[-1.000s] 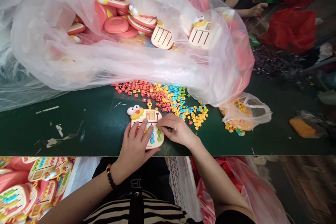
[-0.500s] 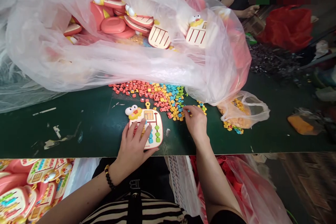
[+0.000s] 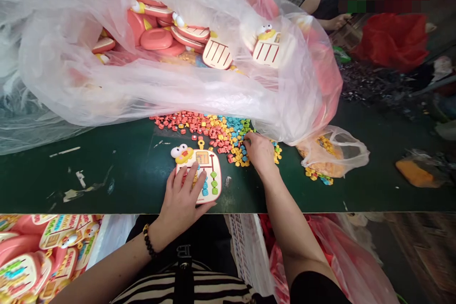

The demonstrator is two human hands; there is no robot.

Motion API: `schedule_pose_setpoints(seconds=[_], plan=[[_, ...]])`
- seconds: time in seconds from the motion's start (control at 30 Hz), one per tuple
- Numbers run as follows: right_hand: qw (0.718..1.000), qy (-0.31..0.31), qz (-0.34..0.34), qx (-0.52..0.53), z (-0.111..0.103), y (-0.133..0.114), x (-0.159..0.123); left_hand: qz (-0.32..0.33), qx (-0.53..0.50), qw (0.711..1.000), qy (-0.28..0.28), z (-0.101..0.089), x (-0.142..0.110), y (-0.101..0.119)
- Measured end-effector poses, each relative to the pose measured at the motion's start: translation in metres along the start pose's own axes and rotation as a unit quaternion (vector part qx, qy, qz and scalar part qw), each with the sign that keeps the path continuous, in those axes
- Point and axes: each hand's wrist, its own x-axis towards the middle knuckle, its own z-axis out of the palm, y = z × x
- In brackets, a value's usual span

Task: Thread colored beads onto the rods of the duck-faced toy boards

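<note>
A cream and coral toy board (image 3: pixel 215 164) with a yellow-beaked duck head and a small yellow loop lies flat on the green table. My left hand (image 3: pixel 183 187) rests across its face, fingers spread and thumb along the bottom edge, covering part of the slots. Green pieces (image 3: pixel 214 183) stand in the right slot, with blue ones (image 3: pixel 205 185) beside them. My right hand (image 3: pixel 261 152) is at the loose pile of small colored pieces (image 3: pixel 217 133), thumb and fingertips drawn together by the green and blue ones. What is between those fingertips is hidden.
A big clear plastic bag (image 3: pixel 160 90) of toy boards fills the back of the table. At right sits a small bag (image 3: pixel 331 156) with yellow pieces. More filled boards (image 3: pixel 21 266) lie below the table edge at left. Another person's arm (image 3: pixel 333 23) shows at far right.
My right hand has left the board's right slot and moved right and away from me to the loose pieces. My left hand has stayed on the board.
</note>
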Motion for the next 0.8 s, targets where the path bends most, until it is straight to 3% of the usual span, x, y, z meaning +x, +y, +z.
schedule_pose_setpoints(seconds=[0.07, 0.17, 0.3, 0.4, 0.5, 0.67, 0.8], plan=[[1.0, 0.013, 0.022, 0.015, -0.001, 0.001, -0.001, -0.003, -0.002, 1.0, 0.0, 0.0, 0.0, 0.0], [0.989, 0.093, 0.005, 0.114, 0.0, -0.005, -0.017, -0.005, -0.007, 1.0, -0.003, 0.0, 0.0, 0.0], [0.943, 0.157, -0.166, 0.243, 0.015, -0.036, -0.05, -0.003, -0.009, 1.0, -0.007, 0.0, 0.001, 0.0], [0.925, 0.178, -0.263, 0.21, 0.031, -0.055, -0.062, -0.006, -0.007, 1.0, 0.001, 0.001, 0.001, 0.0], [0.92, 0.184, -0.316, 0.143, 0.038, -0.058, -0.064, -0.001, -0.009, 1.0, 0.003, 0.001, 0.001, -0.001], [0.912, 0.145, -0.379, 0.064, 0.032, -0.046, -0.069, -0.005, -0.01, 1.0, -0.003, 0.001, 0.001, -0.001], [0.905, 0.12, -0.4, 0.08, 0.026, -0.045, -0.073, -0.001, -0.006, 1.0, -0.004, 0.0, 0.001, -0.001]])
